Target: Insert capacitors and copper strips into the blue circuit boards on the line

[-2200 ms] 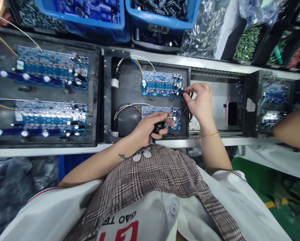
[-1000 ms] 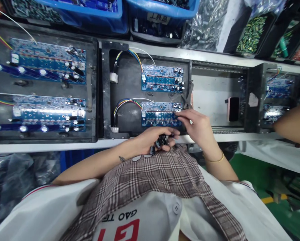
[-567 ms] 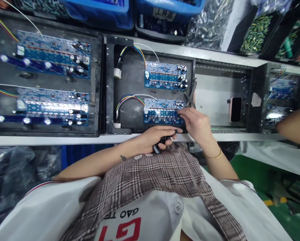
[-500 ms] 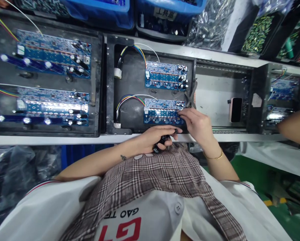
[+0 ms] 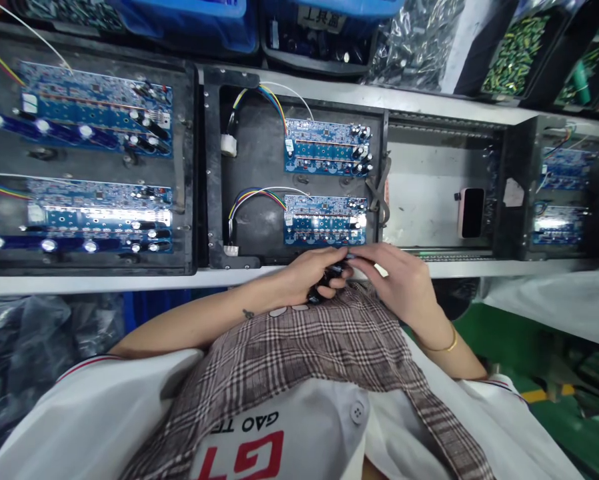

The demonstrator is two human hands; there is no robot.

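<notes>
My left hand [image 5: 304, 275] is curled around several black cylindrical capacitors [image 5: 333, 271], just in front of the tray's near edge. Thumb and fingers of my right hand [image 5: 402, 277] pinch at the left fingertips, on a small dark capacitor [image 5: 350, 256] mostly covered by the fingers. Beyond both hands lies the lower blue circuit board [image 5: 312, 222], with a capacitor standing near its right end. The upper blue circuit board [image 5: 312, 150] has several capacitors at its right side. Coloured wires [image 5: 259, 193] run from the left ends of both boards.
Both boards sit in a black tray [image 5: 254, 160]. Another tray [image 5: 187, 230] at left holds boards with large blue capacitors. To the right, a pink-edged device [image 5: 472, 213] lies on the conveyor. Blue bins [image 5: 189, 27] and parts boxes [image 5: 514, 63] line the back.
My right hand has drawn back from the right end of the lower board to my left fingertips. A capacitor shows where it was. At far right, another person's arm has gone from view.
</notes>
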